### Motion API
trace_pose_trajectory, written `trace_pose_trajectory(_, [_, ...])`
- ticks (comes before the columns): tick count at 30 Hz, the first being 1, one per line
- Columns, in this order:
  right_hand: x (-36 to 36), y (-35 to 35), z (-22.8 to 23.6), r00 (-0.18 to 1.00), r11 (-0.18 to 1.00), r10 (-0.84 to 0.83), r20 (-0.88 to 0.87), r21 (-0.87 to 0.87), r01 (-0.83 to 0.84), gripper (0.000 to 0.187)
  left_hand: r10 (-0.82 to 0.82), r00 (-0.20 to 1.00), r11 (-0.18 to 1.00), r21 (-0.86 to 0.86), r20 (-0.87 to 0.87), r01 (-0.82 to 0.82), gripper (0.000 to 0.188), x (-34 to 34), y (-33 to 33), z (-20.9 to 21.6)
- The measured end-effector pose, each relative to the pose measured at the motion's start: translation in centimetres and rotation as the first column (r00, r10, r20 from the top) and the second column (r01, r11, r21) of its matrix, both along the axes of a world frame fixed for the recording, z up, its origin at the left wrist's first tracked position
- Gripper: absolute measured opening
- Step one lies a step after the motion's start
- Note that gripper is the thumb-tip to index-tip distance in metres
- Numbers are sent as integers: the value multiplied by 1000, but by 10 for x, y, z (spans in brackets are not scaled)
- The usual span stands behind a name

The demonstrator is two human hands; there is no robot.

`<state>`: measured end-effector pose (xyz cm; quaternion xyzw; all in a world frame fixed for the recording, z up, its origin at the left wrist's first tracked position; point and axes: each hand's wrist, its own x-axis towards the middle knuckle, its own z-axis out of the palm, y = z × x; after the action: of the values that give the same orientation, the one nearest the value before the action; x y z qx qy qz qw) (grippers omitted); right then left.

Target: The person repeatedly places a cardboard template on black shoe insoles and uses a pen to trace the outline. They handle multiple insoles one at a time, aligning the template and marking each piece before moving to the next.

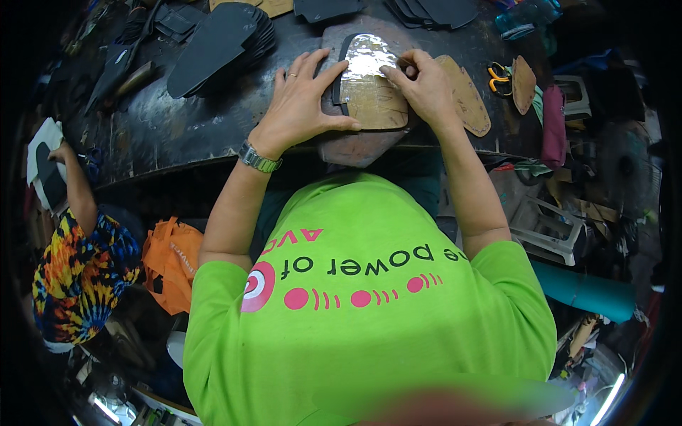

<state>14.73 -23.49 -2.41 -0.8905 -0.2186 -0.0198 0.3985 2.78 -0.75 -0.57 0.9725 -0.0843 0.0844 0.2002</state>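
Note:
A brown, rounded template [376, 105], shiny across its upper part, lies on a black sheet piece [339, 91] that shows along its left edge. Both rest on a worn, angular slab [353, 150]. My left hand [305, 96] is spread, with the thumb on the template's lower part and the fingertips by its left edge. At the upper right edge, my right hand [424, 82] is closed in a pinch. Whatever those fingers hold, if anything, is hidden. A second brown template [465, 99] lies beside the right hand.
Fanned black cut pieces [220, 53] lie left on the dark table [192, 131], with more black pieces [433, 11] behind. Orange-handled scissors [499, 79] and a small brown template [523, 85] sit right. Another person [82, 277] works at left, near an orange bag [170, 266].

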Motion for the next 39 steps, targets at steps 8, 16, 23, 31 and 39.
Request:
trace_pose_trajectory(8, [26,-17,-12,929,806,139,-344,584,96,27,65,997,995,-85,44,-61,118,-3,-3,-4])
trace_pose_trajectory(16, [38,-34,-12,865,724,144,-480,648,238,47,142,987,984,-116,79,-133,82,6,1,-8])
trace_pose_trajectory(23, [20,-14,-26,961,838,-30,-274,517,173,52,228,968,960,-191,101,-206,59,46,-11,-11])
trace_pose_trajectory(31, [27,-32,-11,848,772,158,-506,599,213,56,93,973,745,-634,-212,-209,28,39,0,17])
trace_pose_trajectory(39, [31,-35,-19,831,692,197,-521,674,259,36,520,848,332,-939,100,-93,53,-35,95,59])
